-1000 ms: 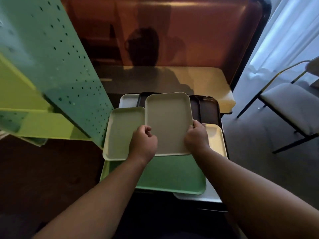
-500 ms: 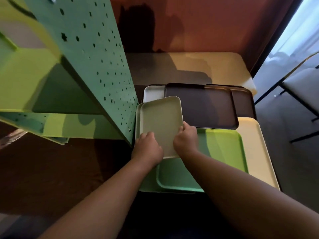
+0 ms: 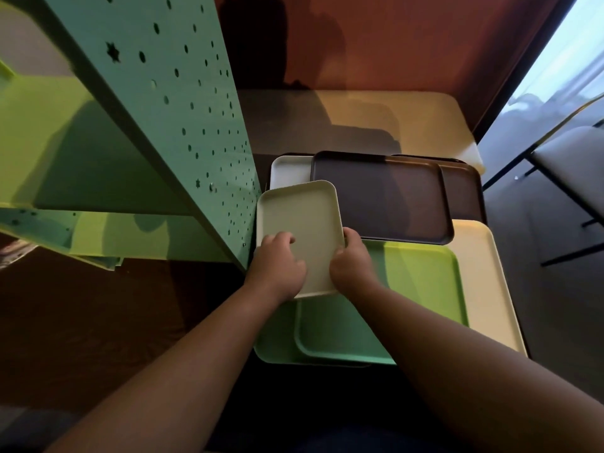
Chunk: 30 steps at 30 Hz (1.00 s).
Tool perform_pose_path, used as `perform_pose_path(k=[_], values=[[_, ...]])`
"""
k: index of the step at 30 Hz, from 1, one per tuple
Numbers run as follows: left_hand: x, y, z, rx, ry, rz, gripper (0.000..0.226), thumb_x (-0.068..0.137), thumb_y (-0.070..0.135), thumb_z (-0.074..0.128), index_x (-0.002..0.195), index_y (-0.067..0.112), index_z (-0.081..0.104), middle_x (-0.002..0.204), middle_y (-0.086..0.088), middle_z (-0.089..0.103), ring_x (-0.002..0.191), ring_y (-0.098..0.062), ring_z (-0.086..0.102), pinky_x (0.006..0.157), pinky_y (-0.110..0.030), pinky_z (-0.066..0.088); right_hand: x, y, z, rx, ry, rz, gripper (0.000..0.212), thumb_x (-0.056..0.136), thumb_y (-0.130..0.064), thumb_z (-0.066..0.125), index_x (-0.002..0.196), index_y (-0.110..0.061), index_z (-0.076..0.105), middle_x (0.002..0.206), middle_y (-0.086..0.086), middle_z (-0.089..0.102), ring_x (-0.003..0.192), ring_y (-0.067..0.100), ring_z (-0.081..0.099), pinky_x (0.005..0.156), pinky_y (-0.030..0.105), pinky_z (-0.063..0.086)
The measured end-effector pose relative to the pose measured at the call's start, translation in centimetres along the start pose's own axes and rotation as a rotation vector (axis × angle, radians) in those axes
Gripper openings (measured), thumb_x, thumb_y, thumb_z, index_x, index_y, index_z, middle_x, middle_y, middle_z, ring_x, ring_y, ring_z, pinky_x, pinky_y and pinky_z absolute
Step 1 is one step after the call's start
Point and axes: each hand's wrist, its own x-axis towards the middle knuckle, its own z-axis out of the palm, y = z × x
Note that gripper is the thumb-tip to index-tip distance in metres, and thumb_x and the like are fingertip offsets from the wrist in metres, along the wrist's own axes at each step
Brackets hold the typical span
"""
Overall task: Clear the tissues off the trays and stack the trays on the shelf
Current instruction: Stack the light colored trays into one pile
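Both hands grip a small pale beige tray [image 3: 302,217] by its near end. My left hand [image 3: 277,259] holds its left edge with the thumb on top, and my right hand [image 3: 351,261] holds its right edge. The tray sits right beside the green perforated shelf [image 3: 183,103] on the left. Under and around it lie other trays: a large green tray [image 3: 421,282], a dark brown tray [image 3: 382,197], a cream tray [image 3: 480,273] and a white tray [image 3: 287,168]. No tissues are visible.
The shelf has yellow-green boards [image 3: 58,152] inside. A beige table [image 3: 392,119] stands behind the trays against a reddish wall. A chair [image 3: 568,165] stands at the right. Dark floor lies at the lower left.
The small tray has moved left, from over the middle of the pile to the shelf's side panel, covering another small tray that lay there. My view has shifted left and nearer.
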Motion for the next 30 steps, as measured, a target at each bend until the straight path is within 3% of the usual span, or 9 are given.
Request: perform_pose_path(k=[3,6,8,11,15,19,22,26,30], values=[[-0.1,0.7,-1.3,0.095,0.254,0.216,0.052,0.087,0.016,0.057,0.138,0.012,0.046,0.141,-0.014,0.043,0.124,-0.031,0.041,0.099,-0.042,0.043,0.3,-0.4,-3.7,-0.009,-0.047,-0.096,0.043,0.097,-0.005,0.042,0.121,-0.031,0.066,0.101,-0.002,0.071,0.087,0.021,0.066,0.075,0.036,0.053],[0.4,1.3,-1.9,0.141,0.423,0.324,0.056,0.084,0.018,0.061,0.137,0.008,0.046,0.144,-0.019,0.04,0.126,-0.038,0.039,0.101,-0.045,0.038,0.9,-0.6,-9.0,-0.016,-0.237,-0.108,0.04,0.099,-0.01,0.05,0.123,-0.034,0.072,0.105,0.001,0.078,0.085,0.019,0.073,0.081,0.041,0.062],[0.8,1.7,-1.4,0.068,0.338,0.229,0.059,0.088,0.025,0.06,0.142,0.009,0.04,0.145,-0.019,0.04,0.127,-0.037,0.042,0.102,-0.045,0.038,1.4,-0.7,-12.5,-0.065,-0.37,-0.084,0.034,0.102,-0.016,0.055,0.125,-0.035,0.071,0.106,0.0,0.078,0.092,0.019,0.076,0.084,0.041,0.063],[1.1,2.2,0.4,-0.066,0.051,0.004,0.057,0.096,0.037,0.052,0.146,0.013,0.036,0.143,-0.016,0.05,0.125,-0.034,0.052,0.1,-0.042,0.042,2.1,0.0,-15.8,-0.126,-0.447,-0.051,0.025,0.1,-0.026,0.063,0.122,-0.029,0.074,0.108,-0.001,0.078,0.097,0.018,0.076,0.086,0.039,0.062],[0.2,2.3,3.3,-0.178,-0.016,-0.104,0.041,0.102,0.031,0.044,0.134,0.007,0.051,0.13,-0.015,0.061,0.118,-0.033,0.057,0.091,-0.036,0.043,2.7,2.7,-16.7,-0.118,-0.308,-0.011,0.024,0.088,-0.038,0.076,0.108,-0.024,0.079,0.103,0.0,0.077,0.097,0.019,0.073,0.087,0.038,0.062],[-0.9,2.4,5.5,-0.225,0.028,-0.18,0.027,0.105,0.027,0.036,0.107,0.008,0.055,0.096,-0.008,0.057,0.099,-0.033,0.059,0.073,-0.032,0.035,2.9,5.8,-16.6,0.027,-0.136,0.078,0.036,0.083,-0.031,0.083,0.116,-0.019,0.073,0.109,0.004,0.073,0.099,0.021,0.07,0.085,0.037,0.059],[-1.4,2.3,6.7,-0.241,0.038,-0.241,0.034,0.105,0.028,0.036,0.113,0.001,0.055,0.104,-0.016,0.059,0.096,-0.032,0.057,0.075,-0.033,0.036,2.9,7.0,-16.6,0.042,-0.12,0.117,0.04,0.089,-0.015,0.077,0.127,-0.016,0.066,0.115,0.006,0.07,0.101,0.022,0.068,0.084,0.036,0.059],[-1.7,2.2,8.2,-0.199,0.071,-0.293,0.032,0.104,0.021,0.035,0.119,0.001,0.054,0.112,-0.019,0.06,0.1,-0.035,0.058,0.078,-0.036,0.042,2.7,7.7,-16.4,-0.013,-0.049,0.088,0.046,0.092,-0.012,0.071,0.136,-0.017,0.058,0.121,0.005,0.066,0.106,0.023,0.064,0.087,0.037,0.059],[-2.3,2.1,8.5,0.118,0.186,-0.183,0.038,0.09,0.01,0.045,0.126,0.01,0.056,0.124,-0.013,0.053,0.112,-0.032,0.048,0.091,-0.044,0.046,2.2,8.2,-16.2,-0.124,0.038,-0.006,0.054,0.091,-0.012,0.069,0.142,-0.016,0.053,0.127,0.005,0.061,0.111,0.02,0.059,0.095,0.036,0.054]])
